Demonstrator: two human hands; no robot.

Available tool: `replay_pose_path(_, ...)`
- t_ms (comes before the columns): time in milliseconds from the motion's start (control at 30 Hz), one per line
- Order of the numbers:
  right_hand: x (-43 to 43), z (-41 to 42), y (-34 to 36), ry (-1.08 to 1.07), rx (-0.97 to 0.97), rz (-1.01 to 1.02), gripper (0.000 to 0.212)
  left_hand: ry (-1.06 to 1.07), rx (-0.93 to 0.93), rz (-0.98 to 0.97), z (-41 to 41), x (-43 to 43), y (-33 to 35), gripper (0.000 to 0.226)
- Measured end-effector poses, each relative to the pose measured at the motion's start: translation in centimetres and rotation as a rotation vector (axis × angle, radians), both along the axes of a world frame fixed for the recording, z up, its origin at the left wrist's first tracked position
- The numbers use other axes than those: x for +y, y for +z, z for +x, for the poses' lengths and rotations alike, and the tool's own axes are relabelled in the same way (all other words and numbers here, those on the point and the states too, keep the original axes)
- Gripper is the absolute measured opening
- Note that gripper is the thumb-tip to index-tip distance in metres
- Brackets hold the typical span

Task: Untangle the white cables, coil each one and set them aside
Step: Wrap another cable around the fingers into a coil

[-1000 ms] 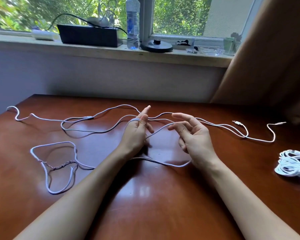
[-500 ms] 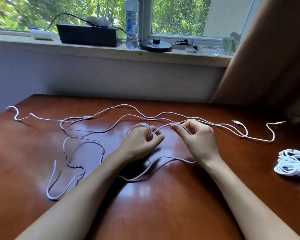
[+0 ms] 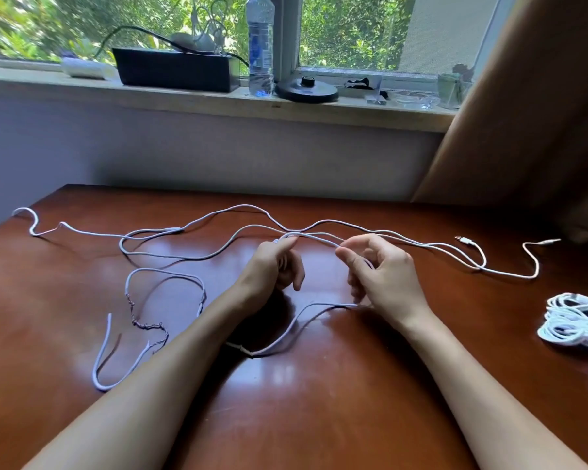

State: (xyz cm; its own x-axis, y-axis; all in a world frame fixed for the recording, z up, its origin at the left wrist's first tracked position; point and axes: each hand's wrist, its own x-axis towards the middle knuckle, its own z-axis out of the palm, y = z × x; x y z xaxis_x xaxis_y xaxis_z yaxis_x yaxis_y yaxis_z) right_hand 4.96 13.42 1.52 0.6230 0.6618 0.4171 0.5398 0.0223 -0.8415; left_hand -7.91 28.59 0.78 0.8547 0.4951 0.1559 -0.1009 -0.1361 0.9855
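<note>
Since half a second ago the two hands have drawn a little apart, and the short loop that sat over the left knuckles is now a nearly straight strand stretched between them. The slack loops on the left of the bench (image 3: 319, 408) lie as they did.

From the head view, the left hand (image 3: 273, 266) has its fingers curled and pinches the white cable (image 3: 157, 255) between thumb and fingers at the top of the fist. The right hand (image 3: 382, 271) pinches the same strand between thumb and forefinger, its other fingers loosely bent; more cable comes out under its palm and runs back toward the left forearm, passing beneath it.

The rest of the cable is spread across the far half of the bench. Its left end lies close to the far left edge; on the right, two plug ends (image 3: 464, 239) lie near the curtain (image 3: 540, 123), well apart from the hands. A free end and a kinked, twisted stretch lie left of the left forearm, the lowest bend just beside it.

A coiled bundle (image 3: 572, 322) of white cable rests at the right border of the view — partly cut off, clear of the right arm. Bare wood shows between the forearms and toward the near edge. The window sill (image 3: 218, 105) behind carries a black box, a bottle and small items.
</note>
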Motion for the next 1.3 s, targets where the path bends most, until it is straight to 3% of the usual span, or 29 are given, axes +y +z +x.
replay_pose_path(67,0.1,0.4,-0.1,-0.061,0.060,-0.045,0.018,-0.047,0.045,-0.089,-0.1,0.0,0.1,0.064)
replay_pose_path(167,0.2,1.3,-0.6,-0.137,-0.010,-0.100,0.027,-0.140,0.031,-0.300,-0.1,-0.2,0.4,0.060)
replay_pose_path(467,0.3,1.3,-1.0,-0.067,-0.059,-0.065,0.010,-0.103,-0.395,-0.771,0.0,0.3,0.8,0.052)
replay_pose_path(667,0.1,0.7,-0.7,0.054,-0.010,-0.076,0.009,-0.144,-0.545,-0.956,-0.2,0.2,1.1,0.042)
replay_pose_path(800,0.1,0.5,-1.0,0.166,0.073,-0.083,0.007,-0.185,-0.598,-1.057,-0.6,0.8,0.9,0.052)
replay_pose_path(1000,0.4,1.3,-1.4,0.053,-0.086,-0.117,0.003,-0.192,-0.671,-1.136,-1.0,1.0,1.2,0.034)
replay_pose_path(1300,0.3,1.1,-2.0,0.183,-0.303,-0.359,0.007,-0.116,-0.672,-1.235,-0.7,2.2,1.6,0.050)
